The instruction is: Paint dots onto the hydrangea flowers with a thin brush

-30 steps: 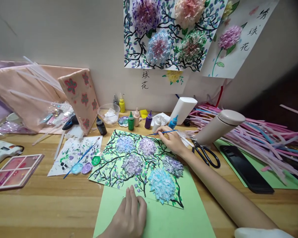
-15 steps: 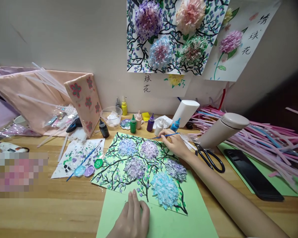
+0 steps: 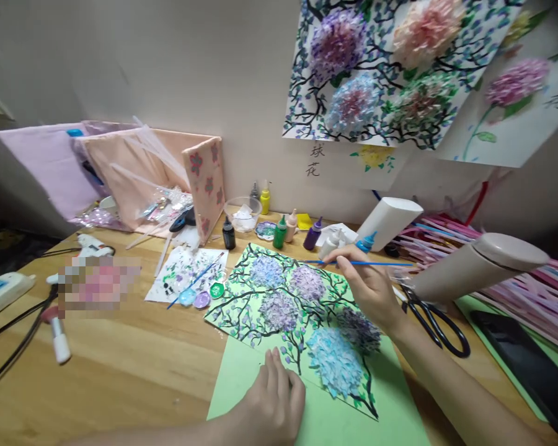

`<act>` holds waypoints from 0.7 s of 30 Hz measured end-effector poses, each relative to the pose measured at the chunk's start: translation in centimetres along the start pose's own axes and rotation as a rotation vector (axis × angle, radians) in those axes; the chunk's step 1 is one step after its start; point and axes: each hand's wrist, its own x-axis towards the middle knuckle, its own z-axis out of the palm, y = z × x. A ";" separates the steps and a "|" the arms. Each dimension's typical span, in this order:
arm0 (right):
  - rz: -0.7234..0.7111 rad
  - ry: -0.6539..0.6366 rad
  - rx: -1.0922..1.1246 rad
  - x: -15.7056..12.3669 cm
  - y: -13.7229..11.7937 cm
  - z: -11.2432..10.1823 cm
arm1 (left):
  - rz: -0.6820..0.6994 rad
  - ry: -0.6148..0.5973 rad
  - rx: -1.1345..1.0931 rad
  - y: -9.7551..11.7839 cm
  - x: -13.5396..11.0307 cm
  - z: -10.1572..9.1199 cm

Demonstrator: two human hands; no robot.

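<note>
A blue paintbrush (image 3: 388,264) is pinched between the fingers of my right hand (image 3: 372,285), above the upper right edge of a painting (image 3: 242,310). Its handle points right, its tip left. Black branches, small green and purple dabs, and several raised flower heads cover the painting, among them a large light-blue one (image 3: 335,360). My left hand (image 3: 275,393) lies with fingers stretched on the painting's lower edge and the green sheet (image 3: 232,384) under it. Paint caps, including a green one (image 3: 217,290), stand left of the painting beside a paint-stained paper (image 3: 177,266) with another blue brush (image 3: 199,277).
Paint bottles, including a purple one (image 3: 313,234), line the back near a clear bowl (image 3: 242,214). Right of my arm are black-handled scissors (image 3: 434,319), a beige tumbler (image 3: 478,266) and a phone (image 3: 521,353). A glue gun (image 3: 93,246) and cables (image 3: 21,337) lie left.
The view has turned left, so things appear farther right. My right hand has lifted and turned with the paintbrush, whose handle now sticks out farther right. My left hand stays on the lower edge.
</note>
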 end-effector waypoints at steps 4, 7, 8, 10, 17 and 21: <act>-0.107 -0.354 0.097 1.7 -5.0 3.8 | 0.025 -0.098 -0.006 -0.2 0.4 -1.0; -0.194 -0.573 0.104 2.8 -7.4 7.7 | 0.039 -0.172 -0.038 -0.3 0.6 -1.6; -0.213 -0.619 0.095 3.0 -7.9 8.9 | 0.044 -0.188 -0.044 -0.4 0.7 -1.7; -0.233 -0.680 0.072 3.3 -8.4 11.0 | 0.053 -0.190 -0.044 -0.5 0.7 -1.9; -0.217 -0.739 0.008 3.4 -8.5 13.3 | 0.057 -0.124 -0.021 -0.8 0.5 -2.0; -0.209 -0.747 0.004 3.5 -8.8 13.1 | 0.044 -0.117 -0.019 -0.8 0.5 -2.0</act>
